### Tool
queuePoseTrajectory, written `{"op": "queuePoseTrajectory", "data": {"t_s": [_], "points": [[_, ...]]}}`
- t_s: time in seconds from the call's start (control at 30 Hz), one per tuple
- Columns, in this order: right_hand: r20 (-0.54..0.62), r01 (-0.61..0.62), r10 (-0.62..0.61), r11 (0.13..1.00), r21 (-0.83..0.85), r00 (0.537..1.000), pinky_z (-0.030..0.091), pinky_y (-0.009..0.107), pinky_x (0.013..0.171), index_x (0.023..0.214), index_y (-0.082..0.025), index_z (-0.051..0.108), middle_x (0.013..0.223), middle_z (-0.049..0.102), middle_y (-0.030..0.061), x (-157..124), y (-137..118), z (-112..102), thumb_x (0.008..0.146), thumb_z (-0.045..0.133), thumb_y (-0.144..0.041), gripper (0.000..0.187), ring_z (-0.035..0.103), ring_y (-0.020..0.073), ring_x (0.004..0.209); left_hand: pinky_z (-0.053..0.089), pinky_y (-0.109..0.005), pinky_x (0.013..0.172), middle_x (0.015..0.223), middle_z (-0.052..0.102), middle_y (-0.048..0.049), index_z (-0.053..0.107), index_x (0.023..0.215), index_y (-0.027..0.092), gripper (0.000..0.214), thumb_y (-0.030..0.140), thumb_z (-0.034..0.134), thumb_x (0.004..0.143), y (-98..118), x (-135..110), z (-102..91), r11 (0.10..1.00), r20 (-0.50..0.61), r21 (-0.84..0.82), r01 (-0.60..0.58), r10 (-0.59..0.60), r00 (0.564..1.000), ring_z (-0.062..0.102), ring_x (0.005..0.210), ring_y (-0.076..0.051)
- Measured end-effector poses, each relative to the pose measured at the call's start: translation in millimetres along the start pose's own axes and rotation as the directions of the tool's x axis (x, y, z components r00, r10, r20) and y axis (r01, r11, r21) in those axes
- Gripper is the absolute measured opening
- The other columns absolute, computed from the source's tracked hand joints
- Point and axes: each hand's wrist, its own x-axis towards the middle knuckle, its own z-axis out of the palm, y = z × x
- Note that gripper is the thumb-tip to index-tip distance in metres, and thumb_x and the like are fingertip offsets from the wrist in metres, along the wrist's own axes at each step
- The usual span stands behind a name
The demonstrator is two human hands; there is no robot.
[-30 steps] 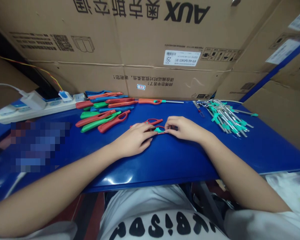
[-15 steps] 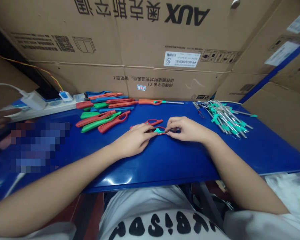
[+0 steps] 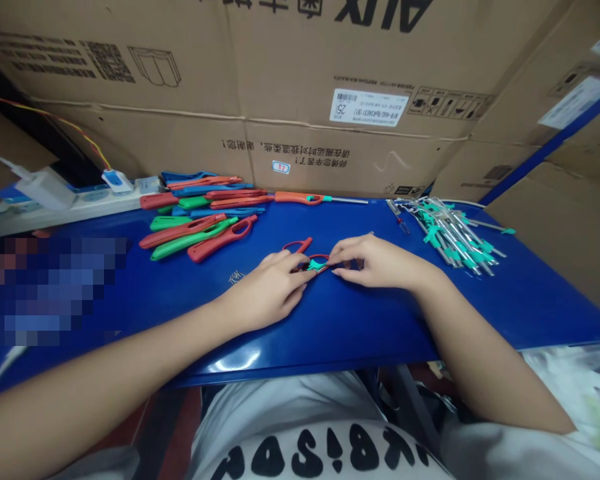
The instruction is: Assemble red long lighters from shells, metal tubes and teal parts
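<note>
Low over the blue table, my left hand is closed round a red lighter casing with a green trigger part showing in it. My right hand pinches at the right end of the same casing; its fingertips hide most of that end. Just behind my left hand lies another red casing half, partly covered by the fingers. Several tiny metal pieces, perhaps screws, lie to the left of that hand.
Coloured lighter casings are piled at back left, beside a power strip. An orange long-neck lighter lies along the cardboard box. Metal tubes with green parts and a small screwdriver lie at right. A blurred-out patch covers the left.
The view has tilted down and shifted slightly. Both hands stay on the red casing, with the left hand turned a little. The tiny metal pieces have come into sight beside it.
</note>
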Motion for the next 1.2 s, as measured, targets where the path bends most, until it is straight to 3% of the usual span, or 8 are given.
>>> {"op": "queuePoseTrajectory", "data": {"t_s": [1.2], "points": [[0.042,0.021,-0.028,0.989,0.148,0.999,0.051,0.027,0.081,0.109,-0.019,0.079,0.105,0.074,0.0069,-1.0,-1.5,-2.0,0.091,0.063,-0.020,0.024,0.068,0.0161,0.088,0.048,-0.047,0.102,0.129,0.063,-0.0122,0.068,0.129,0.021,0.036,0.017,0.047,0.099,0.3,-0.1,3.1,1.000,-0.035,0.001,-0.015,0.015,0.999,0.057,0.116,-0.028]]}}
